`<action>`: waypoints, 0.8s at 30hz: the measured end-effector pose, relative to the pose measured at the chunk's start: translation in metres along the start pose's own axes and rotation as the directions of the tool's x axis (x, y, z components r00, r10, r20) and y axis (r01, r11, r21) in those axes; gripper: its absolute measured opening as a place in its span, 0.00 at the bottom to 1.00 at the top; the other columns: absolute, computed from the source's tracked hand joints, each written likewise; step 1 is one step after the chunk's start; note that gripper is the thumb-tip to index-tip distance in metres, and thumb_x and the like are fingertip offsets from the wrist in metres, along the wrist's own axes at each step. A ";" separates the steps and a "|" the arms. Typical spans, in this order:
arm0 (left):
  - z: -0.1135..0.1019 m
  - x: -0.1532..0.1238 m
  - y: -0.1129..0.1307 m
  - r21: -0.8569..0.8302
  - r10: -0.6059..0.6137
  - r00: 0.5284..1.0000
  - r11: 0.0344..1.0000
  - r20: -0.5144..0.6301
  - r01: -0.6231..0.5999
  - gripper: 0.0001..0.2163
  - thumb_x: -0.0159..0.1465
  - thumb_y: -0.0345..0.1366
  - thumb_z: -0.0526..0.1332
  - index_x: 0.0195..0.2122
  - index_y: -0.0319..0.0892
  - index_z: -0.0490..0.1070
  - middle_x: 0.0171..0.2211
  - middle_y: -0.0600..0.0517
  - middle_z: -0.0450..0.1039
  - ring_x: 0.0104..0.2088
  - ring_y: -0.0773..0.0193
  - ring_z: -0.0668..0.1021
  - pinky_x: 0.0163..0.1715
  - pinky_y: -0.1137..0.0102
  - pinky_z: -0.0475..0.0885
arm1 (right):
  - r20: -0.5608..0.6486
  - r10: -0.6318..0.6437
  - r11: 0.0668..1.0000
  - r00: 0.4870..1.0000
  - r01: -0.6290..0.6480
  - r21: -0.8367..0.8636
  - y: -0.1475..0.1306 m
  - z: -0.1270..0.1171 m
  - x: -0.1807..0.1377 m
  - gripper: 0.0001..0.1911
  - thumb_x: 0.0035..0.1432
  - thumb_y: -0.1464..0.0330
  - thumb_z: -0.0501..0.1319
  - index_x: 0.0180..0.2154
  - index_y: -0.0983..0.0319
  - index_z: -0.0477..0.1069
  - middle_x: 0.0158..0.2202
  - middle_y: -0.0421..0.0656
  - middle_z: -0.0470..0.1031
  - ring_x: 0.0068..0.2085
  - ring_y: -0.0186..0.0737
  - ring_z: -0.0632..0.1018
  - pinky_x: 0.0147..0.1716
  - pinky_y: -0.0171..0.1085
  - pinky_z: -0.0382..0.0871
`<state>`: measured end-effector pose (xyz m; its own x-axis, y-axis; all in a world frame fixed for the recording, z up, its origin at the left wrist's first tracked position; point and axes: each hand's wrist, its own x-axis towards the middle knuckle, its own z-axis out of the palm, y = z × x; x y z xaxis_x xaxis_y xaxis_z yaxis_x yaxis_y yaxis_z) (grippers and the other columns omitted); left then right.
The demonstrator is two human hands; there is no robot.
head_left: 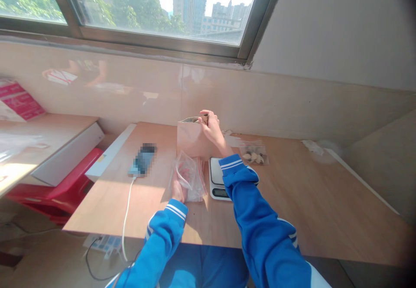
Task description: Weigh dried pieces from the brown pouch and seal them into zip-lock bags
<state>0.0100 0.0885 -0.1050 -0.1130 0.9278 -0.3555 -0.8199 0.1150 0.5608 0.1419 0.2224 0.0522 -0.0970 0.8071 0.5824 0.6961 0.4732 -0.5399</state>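
My left hand is wrapped round a clear plastic zip bag, its mouth standing open above the table. Other clear bags with red seal lines lie beside and under it. At the top right of an upright, open brown paper bag, my right hand has its fingers curled at the mouth. Something brownish shows by those fingertips, too small to name. A white kitchen scale sits below my right wrist, partly covered by the sleeve.
A zip bag with several pale, lumpy pieces lies right of the scale. On the left, a phone has a white cable running over the table's front edge. A red stool stands beside the table. A tiled wall closes the back.
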 end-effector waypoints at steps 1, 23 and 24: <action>0.000 0.000 0.000 0.001 0.000 1.000 1.000 0.002 0.000 0.21 0.59 0.49 0.62 0.49 0.42 0.71 0.31 0.53 0.72 0.29 0.71 0.71 0.33 0.74 0.66 | 0.025 0.003 1.000 1.000 -0.003 -0.015 0.000 0.000 0.001 0.16 0.66 0.60 0.50 0.51 0.60 0.62 0.47 0.47 0.74 0.50 0.47 0.71 0.52 0.45 0.59; -0.003 0.004 -0.003 -0.024 0.006 1.000 1.000 0.003 -0.006 0.18 0.59 0.45 0.63 0.48 0.42 0.72 0.30 0.53 0.73 0.28 0.71 0.72 0.33 0.74 0.67 | 0.052 -0.157 0.966 0.986 0.164 -0.200 -0.010 -0.009 -0.014 0.19 0.69 0.60 0.44 0.55 0.54 0.64 0.63 0.44 0.59 0.61 0.43 0.62 0.60 0.47 0.50; -0.002 0.003 -0.003 -0.026 0.000 1.000 1.000 0.002 0.000 0.18 0.59 0.45 0.63 0.48 0.42 0.72 0.30 0.53 0.73 0.28 0.70 0.73 0.33 0.74 0.68 | 0.034 -0.153 0.966 0.988 0.157 -0.205 -0.009 -0.009 -0.015 0.18 0.69 0.60 0.45 0.53 0.56 0.66 0.62 0.45 0.60 0.61 0.43 0.62 0.60 0.47 0.49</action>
<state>0.0104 0.0900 -0.1092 -0.1122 0.9284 -0.3542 -0.8342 0.1057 0.5412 0.1434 0.2025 0.0535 -0.2266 0.7369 0.6369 0.8034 0.5111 -0.3055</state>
